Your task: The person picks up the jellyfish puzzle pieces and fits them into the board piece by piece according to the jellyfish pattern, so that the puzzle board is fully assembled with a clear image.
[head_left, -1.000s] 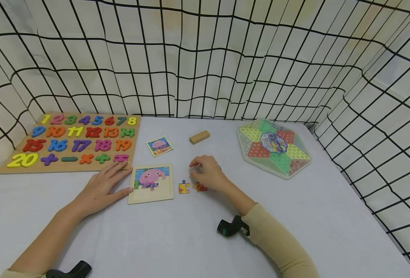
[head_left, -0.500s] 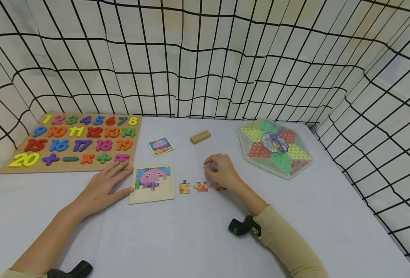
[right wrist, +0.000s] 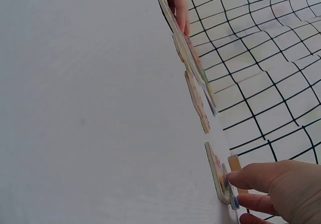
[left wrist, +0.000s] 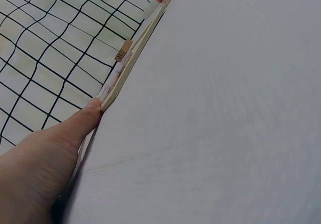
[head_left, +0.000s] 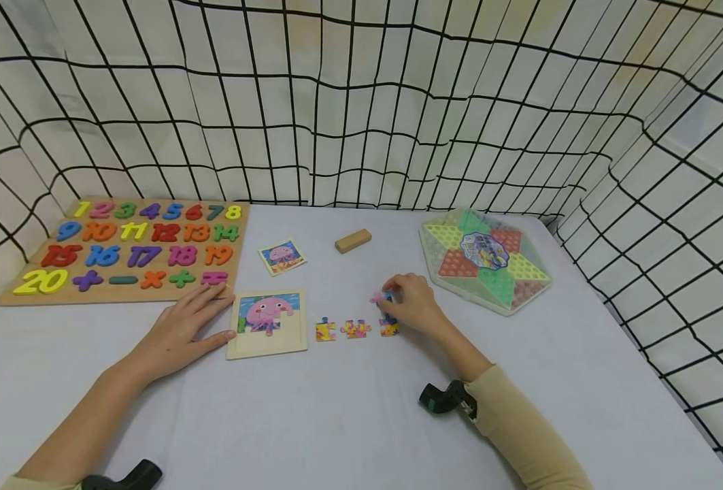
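Note:
My left hand point(head_left: 186, 330) lies with extended fingers across the lower edge of the number board point(head_left: 122, 253). Its thumb touches the left edge of a square wooden puzzle tray point(head_left: 266, 346), also seen in the left wrist view. A pink octopus picture partly fills the tray, with a bare gap at lower right. On the right, my right hand point(head_left: 413, 303) pinches a pink and blue puzzle piece point(head_left: 378, 298) between thumb and fingers, low over the table. Three yellow and pink pieces lie in a row: a left piece point(head_left: 325, 331), a middle piece point(head_left: 356, 329) and a right piece point(head_left: 388, 327).
Behind the tray lies a small octopus picture card point(head_left: 282, 258). A wooden block point(head_left: 353, 241) sits at the back middle. The hexagonal game box point(head_left: 485, 262) with coloured triangles is at the back right. Black netting point(head_left: 349, 143) rises round the table's far side and right.
My right hand has moved right, past the row of pieces, uncovering them, and its fingers have come round the pink and blue piece. The left hand has stayed in place.

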### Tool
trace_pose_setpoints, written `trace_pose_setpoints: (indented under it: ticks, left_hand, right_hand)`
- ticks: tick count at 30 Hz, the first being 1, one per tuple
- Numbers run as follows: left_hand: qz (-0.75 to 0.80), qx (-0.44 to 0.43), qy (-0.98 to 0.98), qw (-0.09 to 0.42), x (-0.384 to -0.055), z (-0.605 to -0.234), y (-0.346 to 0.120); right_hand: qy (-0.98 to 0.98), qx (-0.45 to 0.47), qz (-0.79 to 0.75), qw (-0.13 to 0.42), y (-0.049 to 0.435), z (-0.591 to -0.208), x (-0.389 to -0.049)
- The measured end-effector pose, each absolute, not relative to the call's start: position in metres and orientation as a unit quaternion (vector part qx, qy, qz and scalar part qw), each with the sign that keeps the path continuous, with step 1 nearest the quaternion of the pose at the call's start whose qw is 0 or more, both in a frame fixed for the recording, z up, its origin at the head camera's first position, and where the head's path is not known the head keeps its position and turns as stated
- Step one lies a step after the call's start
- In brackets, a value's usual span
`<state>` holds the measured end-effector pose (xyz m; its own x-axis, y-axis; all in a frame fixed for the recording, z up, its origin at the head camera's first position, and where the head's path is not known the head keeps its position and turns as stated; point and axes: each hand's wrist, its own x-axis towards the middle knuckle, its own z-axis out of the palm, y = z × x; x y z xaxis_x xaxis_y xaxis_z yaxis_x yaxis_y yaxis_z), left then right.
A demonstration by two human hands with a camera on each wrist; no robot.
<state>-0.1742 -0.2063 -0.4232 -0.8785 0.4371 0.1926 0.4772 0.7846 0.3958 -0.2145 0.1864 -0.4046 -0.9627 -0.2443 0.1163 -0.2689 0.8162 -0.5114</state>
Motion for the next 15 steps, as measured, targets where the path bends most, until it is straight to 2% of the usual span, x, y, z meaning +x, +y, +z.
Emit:
trace_pose_setpoints:
  ticks: [8,15]
  left_hand:
    - [-0.223,-0.244,-0.942,0.048,-0.1733,-0.4216,-0.2057]
    - [-0.225,-0.243,-0.942,0.047,-0.1734,-0.4225,-0.2058]
  right_hand:
    - [-0.953,0.145,0.264,0.016,0.1907,-0.4033,-0.2148]
    - [-0.953,0.120,0.277,-0.008,0.1900,-0.4005,-0.2141]
